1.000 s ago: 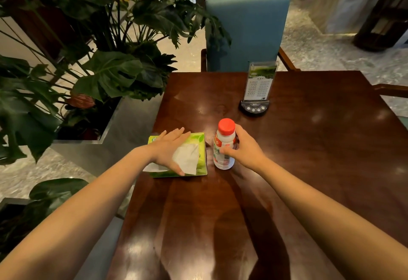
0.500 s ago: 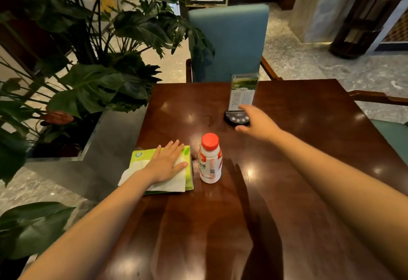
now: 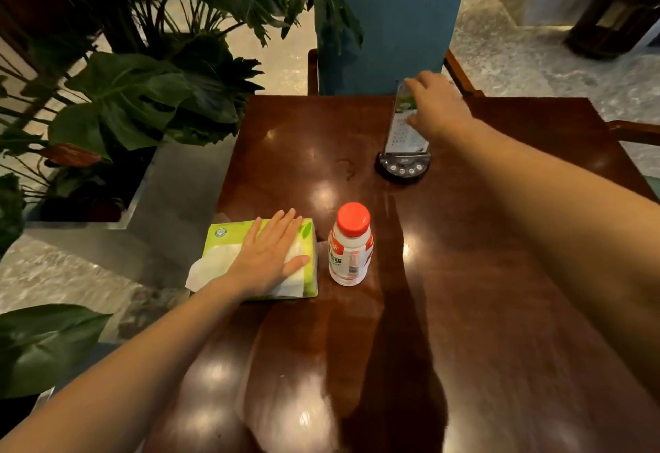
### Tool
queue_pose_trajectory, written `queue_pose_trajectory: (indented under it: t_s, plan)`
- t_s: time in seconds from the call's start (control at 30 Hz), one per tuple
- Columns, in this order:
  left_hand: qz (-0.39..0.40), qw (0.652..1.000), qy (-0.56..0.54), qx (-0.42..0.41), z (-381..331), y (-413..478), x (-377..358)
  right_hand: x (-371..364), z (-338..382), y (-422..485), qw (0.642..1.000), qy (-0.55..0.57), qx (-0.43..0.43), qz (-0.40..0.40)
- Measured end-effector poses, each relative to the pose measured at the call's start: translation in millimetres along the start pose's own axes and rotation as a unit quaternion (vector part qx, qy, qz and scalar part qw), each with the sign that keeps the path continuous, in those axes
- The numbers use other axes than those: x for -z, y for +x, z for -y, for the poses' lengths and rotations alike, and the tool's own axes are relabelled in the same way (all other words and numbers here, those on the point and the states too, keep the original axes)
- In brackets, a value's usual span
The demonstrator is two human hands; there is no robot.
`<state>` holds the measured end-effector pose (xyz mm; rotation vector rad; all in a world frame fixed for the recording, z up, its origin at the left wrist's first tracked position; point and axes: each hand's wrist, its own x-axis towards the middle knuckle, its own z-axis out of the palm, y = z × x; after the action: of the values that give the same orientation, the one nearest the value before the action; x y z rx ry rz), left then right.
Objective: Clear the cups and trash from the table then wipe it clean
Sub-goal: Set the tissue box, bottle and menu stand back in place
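A white plastic bottle (image 3: 350,251) with a red cap stands upright near the left edge of the dark wooden table (image 3: 500,309), just beside a green tissue pack (image 3: 232,238) on which the person's left hand (image 3: 271,256) lies flat, fingers spread, palm down, gripping nothing. The right hand (image 3: 434,106), arm stretched toward the table's far edge, closes its fingers on the top of an upright menu card (image 3: 405,131) in a dark button base (image 3: 403,167), hiding part of the card, whose print is too blurred to read.

Single head view, looking forward and down, close over the table (image 3: 500,309)
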<state>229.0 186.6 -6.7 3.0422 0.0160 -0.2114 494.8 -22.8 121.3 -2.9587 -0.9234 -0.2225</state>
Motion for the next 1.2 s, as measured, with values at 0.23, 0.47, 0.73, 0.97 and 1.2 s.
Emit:
queue_pose_trajectory:
  t_s: [0.23, 0.47, 0.73, 0.97, 1.2]
  plan:
    - [-0.015, 1.0, -0.011, -0.012, 3, 0, -2, 2, -2, 6, 0.996, -0.045, 0.002, -0.07]
    - [-0.005, 1.0, -0.011, 0.0, 0, 2, -1, 24, -14, -32, 0.996, 0.026, 0.06, -0.063]
    - [0.03, 0.999, -0.005, 0.011, -6, -1, 9, 55, -10, -102, 0.989, 0.074, 0.131, -0.008]
    - [0.046, 0.999, -0.01, 0.019, -6, -1, 11, 52, -1, -136, 0.982, 0.033, 0.17, 0.074]
    - [0.041, 0.999, -0.012, 0.018, -6, -2, 12, 48, 2, -145, 0.981, 0.043, 0.165, 0.093]
